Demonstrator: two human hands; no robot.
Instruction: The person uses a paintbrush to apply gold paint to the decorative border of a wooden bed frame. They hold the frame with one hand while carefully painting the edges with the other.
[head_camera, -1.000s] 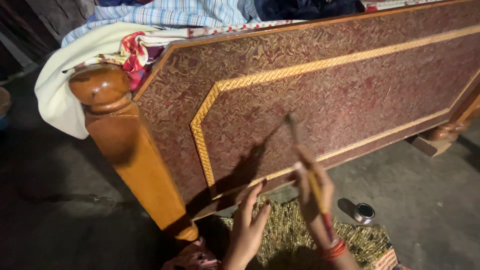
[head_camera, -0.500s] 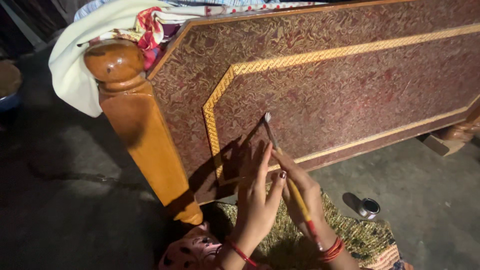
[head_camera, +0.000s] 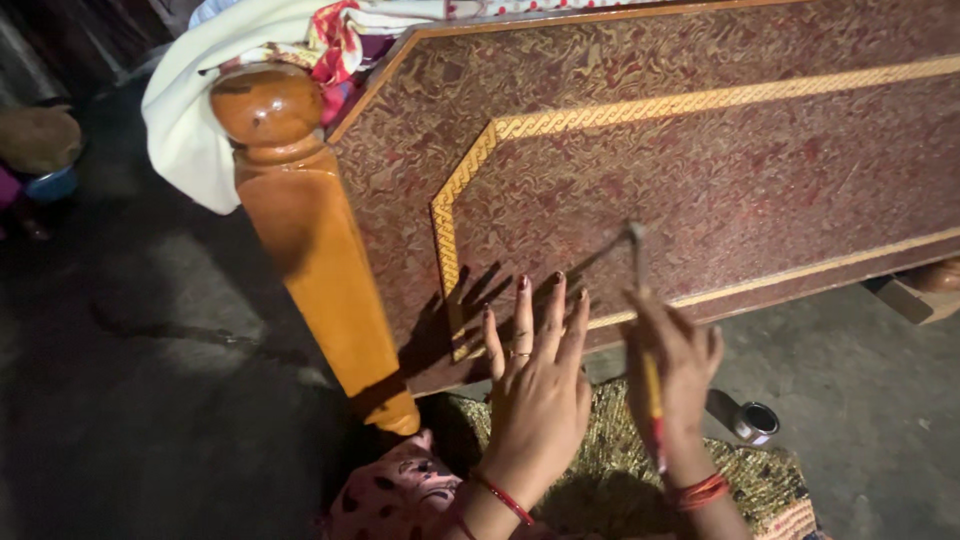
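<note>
Far left of the left hand (head_camera: 540, 385) stands the bed's turned wooden post (head_camera: 300, 220), cloths (head_camera: 190, 130) draped above it. The left hand rests open, fingers spread, against the marbled red footboard panel (head_camera: 700, 170). Just right, the right hand (head_camera: 675, 365) is closed around a thin paintbrush (head_camera: 645, 330), bristle tip touching the panel. A small open tin (head_camera: 752, 420) sits right of that grip. How much painting is done cannot be told.

Your left hand (head_camera: 535, 385) sits at six o'clock before the bed panel (head_camera: 700, 150), the brush (head_camera: 645, 330) just right of it. The bedpost (head_camera: 310, 240) stands at nine o'clock of the panel. The small tin (head_camera: 755, 420) lies on the floor (head_camera: 150, 400) at four o'clock.
</note>
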